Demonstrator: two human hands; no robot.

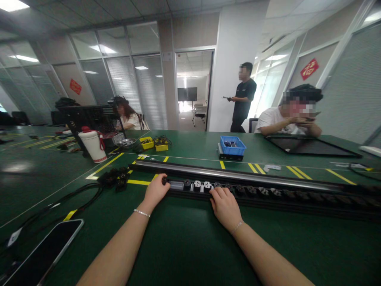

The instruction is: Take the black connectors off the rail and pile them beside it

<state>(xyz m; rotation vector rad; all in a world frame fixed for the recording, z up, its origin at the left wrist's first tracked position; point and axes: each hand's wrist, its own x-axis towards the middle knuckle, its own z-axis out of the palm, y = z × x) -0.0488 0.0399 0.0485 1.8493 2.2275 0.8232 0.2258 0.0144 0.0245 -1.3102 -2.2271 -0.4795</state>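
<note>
Power strip, long and black, lies across the green desk just ahead of us, and we have both hands on its near-left stretch. Our left hand grips the strip's end, fingers curled over it so that we cannot tell how tightly they close. Our right hand rests palm down on the row of sockets, fingers pressed together on the modules. We judge this a fitting or seating step; the next move would call for steady downward pressure while the left hand braces the end. A phone lies near left, black cables beside the strip, a blue bin beyond, and other people sit farther off.
</note>
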